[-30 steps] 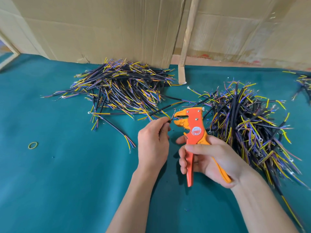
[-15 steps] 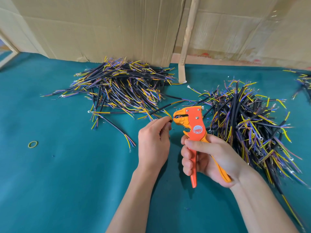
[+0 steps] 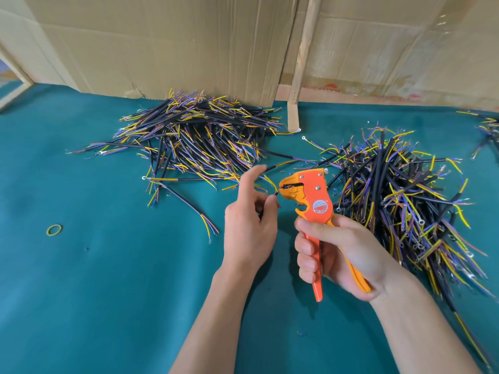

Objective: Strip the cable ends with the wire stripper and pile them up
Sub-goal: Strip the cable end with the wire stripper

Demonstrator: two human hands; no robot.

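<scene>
My right hand [image 3: 340, 252] grips the handles of the orange wire stripper [image 3: 313, 195], whose jaws point left. My left hand [image 3: 249, 222] pinches the thin wire end of a black cable [image 3: 280, 164] right at the jaw tips, its index finger raised. That cable runs up and to the right from my fingers. A pile of black cables with yellow and purple wire ends [image 3: 199, 139] lies at the back left. A second, thicker pile [image 3: 399, 195] lies to the right of the stripper.
The teal table cover [image 3: 108, 279] carries a yellow-green rubber band [image 3: 54, 229] at the left. Cardboard sheets [image 3: 175, 41] and a wooden slat [image 3: 303, 63] stand along the back. A few more cables [image 3: 488, 128] lie at the far right edge.
My left index finger has lifted off the wire while the other fingers stay pinched at the jaws. The stripper's jaws have closed on the wire end. The piles have not moved.
</scene>
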